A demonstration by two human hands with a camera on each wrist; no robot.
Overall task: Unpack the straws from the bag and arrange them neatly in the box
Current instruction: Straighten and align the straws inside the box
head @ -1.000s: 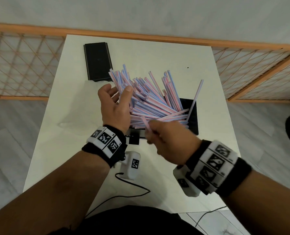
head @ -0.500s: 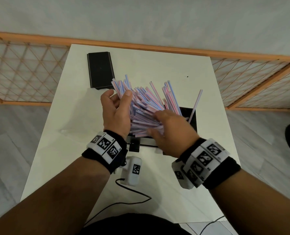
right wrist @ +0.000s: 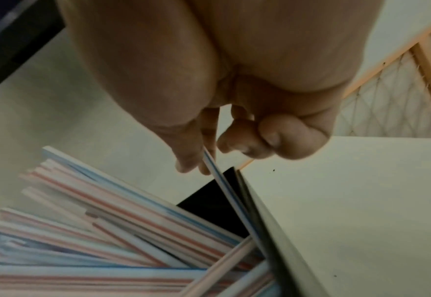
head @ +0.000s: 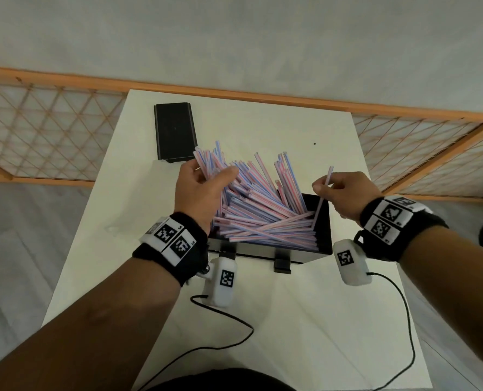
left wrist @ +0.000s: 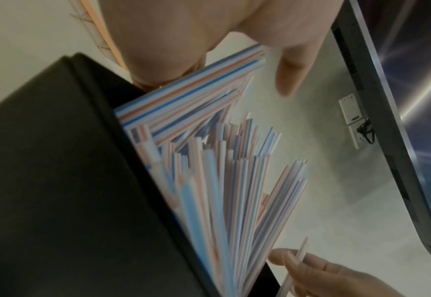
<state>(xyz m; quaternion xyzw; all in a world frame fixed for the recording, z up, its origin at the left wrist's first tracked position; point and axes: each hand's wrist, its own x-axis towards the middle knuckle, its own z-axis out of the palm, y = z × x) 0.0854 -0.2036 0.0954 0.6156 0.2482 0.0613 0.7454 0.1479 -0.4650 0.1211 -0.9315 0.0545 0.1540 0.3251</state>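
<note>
Right hand (head: pixel 340 193): pinches a single straw (head: pixel 323 193), lower end inside the box.
Left hand (head: pixel 199 190): grips leaning straws (head: pixel 251 210).
Box (head: pixel 323 235): on the tabletop (head: pixel 305 320).
Advice: lay the single parallel while the bundle is braced.

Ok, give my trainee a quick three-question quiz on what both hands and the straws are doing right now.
1. True or false: the right hand pinches a single straw.
2. The left hand grips: A) the lid, B) a bundle of straws, C) nothing.
3. Where does the single straw's lower end sit?

Key: 1 true. 2 B. 3 Inside the black box, at its right wall.
</note>
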